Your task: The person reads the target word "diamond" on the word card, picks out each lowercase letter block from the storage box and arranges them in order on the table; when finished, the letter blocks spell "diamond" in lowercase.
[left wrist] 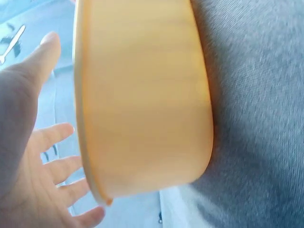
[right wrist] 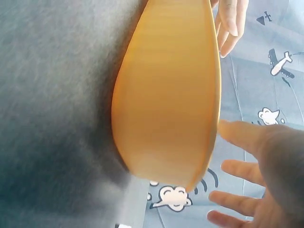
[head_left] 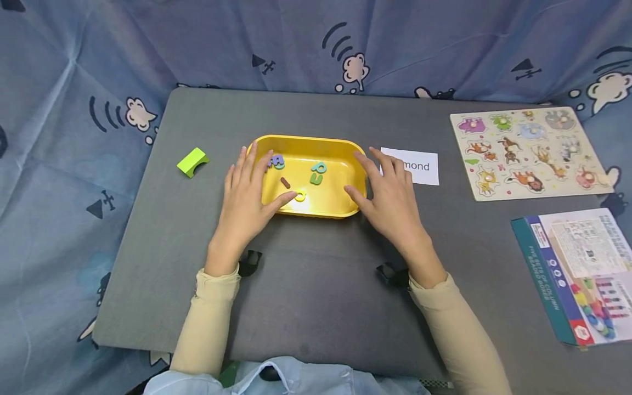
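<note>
A yellow plastic tray (head_left: 336, 206) stands on the grey table with several small letter pieces inside. Among these are a teal letter (head_left: 319, 167), a green letter (head_left: 316, 179), a brown stick-like piece (head_left: 285, 182) and a yellow piece (head_left: 300, 196). Purple letters (head_left: 276, 160) lie by the tray's left end, partly behind fingers. My left hand (head_left: 245, 200) spreads over the left rim, fingers extended, thumb above the yellow piece. Over the right end is my right hand (head_left: 393, 206), fingers apart and gripping nothing. In the right wrist view, its thumb (right wrist: 242, 134) is right at the tray's rim.
A white card (head_left: 423, 167) with partly covered print lies beyond my right hand. Farther right are an animal puzzle board (head_left: 523, 181) and a beaded-toy box (head_left: 548, 274). A green arch block (head_left: 192, 162) sits to the left. Patterned blue cloth (head_left: 207, 44) hangs behind the table.
</note>
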